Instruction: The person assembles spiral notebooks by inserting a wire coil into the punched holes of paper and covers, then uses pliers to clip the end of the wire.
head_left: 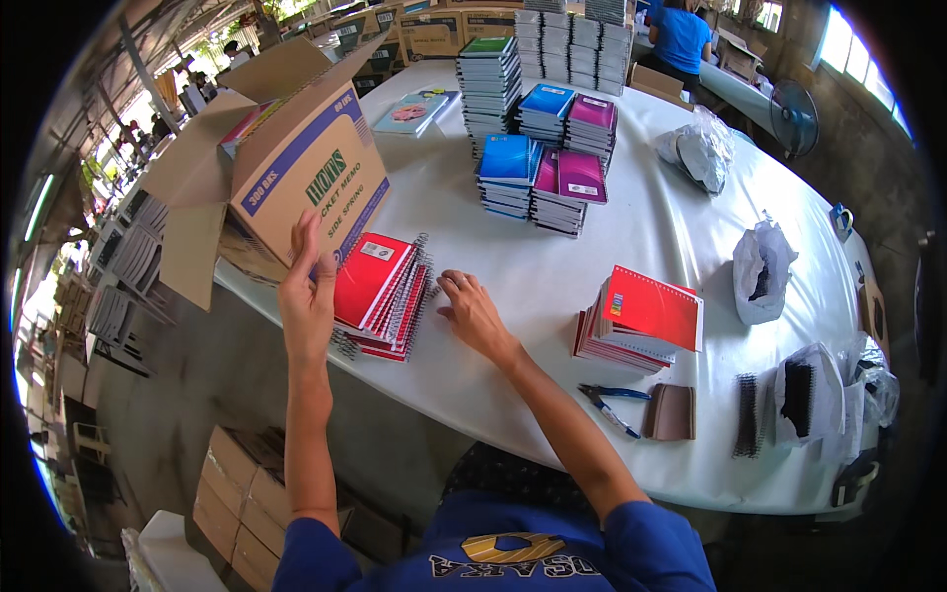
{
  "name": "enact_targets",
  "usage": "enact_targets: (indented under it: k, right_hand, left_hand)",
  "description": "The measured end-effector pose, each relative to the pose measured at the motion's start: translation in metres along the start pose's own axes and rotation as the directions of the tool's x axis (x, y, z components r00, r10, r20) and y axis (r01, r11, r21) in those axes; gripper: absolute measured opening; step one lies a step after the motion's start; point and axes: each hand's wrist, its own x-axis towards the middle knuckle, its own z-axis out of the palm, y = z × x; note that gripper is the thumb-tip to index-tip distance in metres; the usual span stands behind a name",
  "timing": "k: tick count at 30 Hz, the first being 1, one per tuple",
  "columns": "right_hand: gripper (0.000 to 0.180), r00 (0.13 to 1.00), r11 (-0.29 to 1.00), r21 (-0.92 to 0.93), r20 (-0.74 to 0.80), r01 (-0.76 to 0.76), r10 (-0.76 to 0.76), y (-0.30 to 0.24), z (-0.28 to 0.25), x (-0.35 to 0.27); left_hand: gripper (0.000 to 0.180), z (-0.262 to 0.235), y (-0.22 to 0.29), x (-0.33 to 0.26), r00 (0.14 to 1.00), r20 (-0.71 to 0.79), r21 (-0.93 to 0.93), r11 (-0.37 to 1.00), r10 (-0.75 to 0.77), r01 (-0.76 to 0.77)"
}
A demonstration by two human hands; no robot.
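A stack of red spiral notebooks (380, 286) stands at the table's near left edge, its wire coils showing on both sides. My left hand (308, 291) is upright at the stack's left side, fingers stretched out and holding nothing. To the right of the stack my right hand (473, 314) hovers close to the coils, its fingers loosely bent and apart with nothing in them. Whether either hand touches the notebooks is hard to see. A second red pile (651, 311), with punched holes along its top cover's edge, sits farther right.
An open cardboard box (306, 187) stands behind my left hand. Blue notebooks (508, 158) and purple notebooks (582, 178) are stacked mid-table. Pliers (614, 407), a brown block (671, 411), black coils (750, 414) and plastic bags (763, 271) lie at right. A person in blue (681, 41) sits behind.
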Motion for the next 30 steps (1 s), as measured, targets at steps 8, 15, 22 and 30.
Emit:
enact_targets:
  k: [8,15,22,30]
  right_hand:
    - [0.020,0.995,0.999,-0.033,0.094,0.032,-0.029,-0.006,-0.013,-0.031]
    - [0.032,0.844,0.813,-0.559,-0.507,-0.165,-0.177,-0.021,-0.297,-0.089]
    - [0.055,0.827,0.442,-0.702,-0.508,-0.559,0.240,0.137,-0.430,-0.099]
    - [0.039,0.951,0.940,-0.255,-0.147,0.228,-0.271,-0.062,-0.189,-0.066]
  left_hand:
    - [0.066,-0.036,-0.111,0.019,0.763,0.452,0.002,0.857,-0.461,0.516]
    - [0.064,-0.051,-0.180,0.029,0.624,0.669,-0.194,0.716,-0.404,0.671]
    - [0.062,-0.029,-0.183,0.026,0.431,0.733,-0.252,0.379,-0.527,0.890]
    - [0.061,-0.053,-0.131,0.014,0.287,0.673,-0.028,0.364,-0.682,0.931]
